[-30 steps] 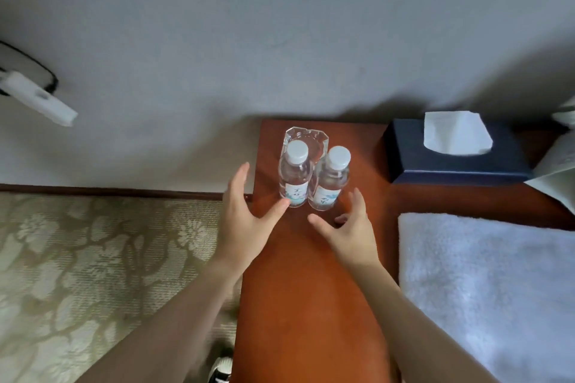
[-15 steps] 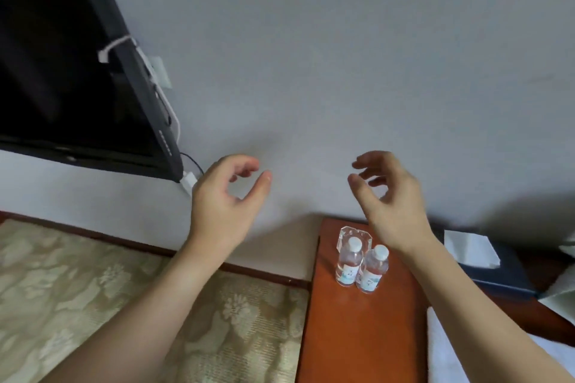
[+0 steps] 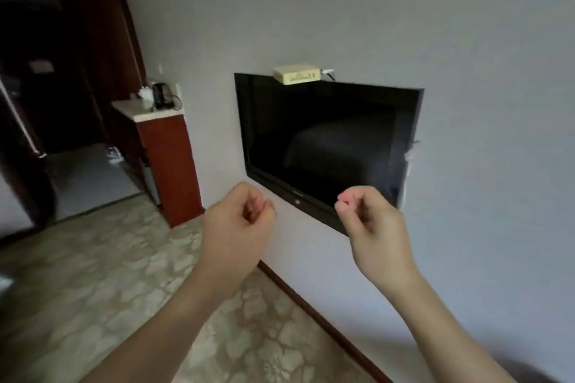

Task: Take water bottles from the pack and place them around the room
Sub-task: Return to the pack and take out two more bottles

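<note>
Wall: grey, bears a dark TV.
Carpet: floral pattern, runs to the wall's base.
Cabinet: red-brown, pale top, left of the TV; black kettle on it.
Box: small, beige, on the TV's top edge.
Left hand: raised, fingers curled, holding nothing.
Right hand: raised, fingers curled, holding nothing.
Bottles: out of view; position cannot be told.
</note>
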A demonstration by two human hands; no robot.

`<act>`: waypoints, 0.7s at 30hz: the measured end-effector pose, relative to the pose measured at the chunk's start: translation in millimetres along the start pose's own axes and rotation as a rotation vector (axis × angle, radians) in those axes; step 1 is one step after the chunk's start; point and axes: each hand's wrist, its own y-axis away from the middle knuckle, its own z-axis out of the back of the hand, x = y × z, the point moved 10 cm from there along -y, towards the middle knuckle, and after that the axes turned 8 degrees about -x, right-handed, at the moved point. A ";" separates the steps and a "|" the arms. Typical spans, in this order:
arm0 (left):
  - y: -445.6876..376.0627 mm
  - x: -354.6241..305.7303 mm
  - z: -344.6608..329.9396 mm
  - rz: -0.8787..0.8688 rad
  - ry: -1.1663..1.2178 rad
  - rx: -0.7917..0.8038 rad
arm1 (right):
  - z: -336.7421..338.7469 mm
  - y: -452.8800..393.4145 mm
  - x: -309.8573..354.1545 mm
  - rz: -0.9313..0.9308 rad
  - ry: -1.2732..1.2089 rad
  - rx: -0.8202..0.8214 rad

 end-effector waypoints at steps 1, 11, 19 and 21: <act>-14.7 13.1 28.9 0.012 -0.018 -0.018 | -36.6 -4.8 18.4 0.033 -0.022 0.036; -99.5 98.9 269.9 -0.023 -0.243 -0.259 | -312.4 -7.7 173.5 0.224 -0.294 0.362; -148.5 187.0 367.4 -0.025 -0.383 -0.403 | -480.2 -12.4 205.3 0.294 -0.453 0.499; -170.4 209.8 379.8 -0.022 -0.391 -0.415 | -521.4 -19.6 203.0 0.294 -0.486 0.533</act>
